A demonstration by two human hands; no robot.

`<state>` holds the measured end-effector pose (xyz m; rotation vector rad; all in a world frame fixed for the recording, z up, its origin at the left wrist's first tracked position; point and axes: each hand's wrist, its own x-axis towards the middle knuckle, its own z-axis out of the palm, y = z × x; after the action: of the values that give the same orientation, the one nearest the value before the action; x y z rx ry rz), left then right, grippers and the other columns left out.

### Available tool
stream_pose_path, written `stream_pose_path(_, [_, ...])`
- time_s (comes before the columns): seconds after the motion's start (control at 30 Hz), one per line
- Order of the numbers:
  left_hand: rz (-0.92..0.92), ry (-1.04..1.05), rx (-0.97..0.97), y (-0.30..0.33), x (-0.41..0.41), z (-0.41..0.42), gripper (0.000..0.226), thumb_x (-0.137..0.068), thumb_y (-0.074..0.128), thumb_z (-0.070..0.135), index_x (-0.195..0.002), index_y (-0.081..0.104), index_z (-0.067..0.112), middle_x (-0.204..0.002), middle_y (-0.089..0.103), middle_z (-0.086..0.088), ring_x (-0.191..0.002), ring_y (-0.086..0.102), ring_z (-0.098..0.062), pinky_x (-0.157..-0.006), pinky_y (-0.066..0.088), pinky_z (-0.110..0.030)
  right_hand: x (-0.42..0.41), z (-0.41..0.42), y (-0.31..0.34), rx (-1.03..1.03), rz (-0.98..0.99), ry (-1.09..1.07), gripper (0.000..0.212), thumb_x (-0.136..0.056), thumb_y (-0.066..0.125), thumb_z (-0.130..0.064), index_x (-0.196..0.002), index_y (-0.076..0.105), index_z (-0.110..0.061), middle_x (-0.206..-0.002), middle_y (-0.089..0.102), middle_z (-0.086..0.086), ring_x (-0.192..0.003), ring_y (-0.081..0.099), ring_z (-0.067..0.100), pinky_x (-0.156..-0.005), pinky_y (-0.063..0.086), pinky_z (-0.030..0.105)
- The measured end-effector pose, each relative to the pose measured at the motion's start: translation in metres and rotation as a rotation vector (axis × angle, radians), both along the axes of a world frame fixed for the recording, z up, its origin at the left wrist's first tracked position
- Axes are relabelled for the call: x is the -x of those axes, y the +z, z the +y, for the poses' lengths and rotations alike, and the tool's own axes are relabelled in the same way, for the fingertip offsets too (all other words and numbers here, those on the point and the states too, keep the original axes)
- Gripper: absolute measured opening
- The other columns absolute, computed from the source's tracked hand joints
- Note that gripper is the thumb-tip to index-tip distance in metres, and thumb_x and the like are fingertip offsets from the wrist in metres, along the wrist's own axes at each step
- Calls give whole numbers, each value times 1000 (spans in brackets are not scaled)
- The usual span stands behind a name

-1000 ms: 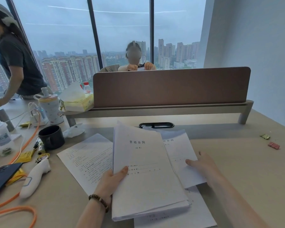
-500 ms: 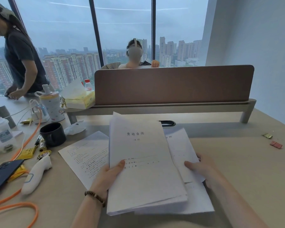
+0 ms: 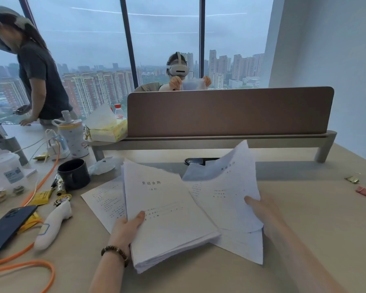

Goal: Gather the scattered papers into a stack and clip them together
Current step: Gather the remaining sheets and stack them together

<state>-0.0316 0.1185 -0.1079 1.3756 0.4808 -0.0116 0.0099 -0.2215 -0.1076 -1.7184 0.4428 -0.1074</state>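
My left hand [image 3: 127, 227] grips a thick stack of white printed papers [image 3: 167, 214] by its lower left edge, thumb on top, tilted above the desk. My right hand [image 3: 262, 214] holds a thinner bundle of sheets [image 3: 226, 191] lifted off the desk, its far end curling upward. One loose sheet [image 3: 104, 199] lies flat on the desk to the left of the stack. Another sheet [image 3: 241, 246] lies under the raised bundle. Two small binder clips, one gold [image 3: 352, 179] and one red [image 3: 363, 191], lie at the far right of the desk.
A dark mug [image 3: 74, 173], white handheld device [image 3: 53, 225], phone [image 3: 7, 227], orange cable [image 3: 30, 265], bottle [image 3: 74, 138] and tissue box [image 3: 108, 130] crowd the left. A brown divider [image 3: 230, 111] stands behind. One person sits beyond it, another stands at left.
My right hand has closed on the sheets at the right and lifted them off the desk, their far end rising. The stack in my left hand tilted slightly left.
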Motion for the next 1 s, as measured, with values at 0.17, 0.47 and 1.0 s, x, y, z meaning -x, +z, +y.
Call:
stream_pose_path(0.17, [15, -72, -19, -3, 0, -5, 7, -91, 65, 8, -94, 67, 2, -81, 77, -15, -79, 72, -34, -77, 59, -47, -9, 4, -1, -183, 57, 37, 19, -96, 63, -11, -114, 66, -8, -105, 71, 14, -99, 67, 36, -93, 54, 54])
stream_pose_path(0.47, [63, -295, -59, 2, 7, -15, 22, -90, 66, 14, -105, 68, -3, -93, 77, -19, -84, 75, -36, -72, 62, -43, -10, 5, -15, -192, 79, 94, 50, -77, 82, -7, -123, 61, -3, -111, 72, 18, -98, 70, 35, -81, 58, 44])
stream_pose_path(1.0, [8, -80, -131, 2, 1, 9, 13, -91, 66, 10, -93, 65, -2, -90, 75, -22, -76, 72, -33, -68, 60, -40, 3, -22, -14, -97, 62, 114, 28, -86, 75, -4, -113, 68, -9, -107, 75, 14, -98, 71, 34, -94, 55, 52])
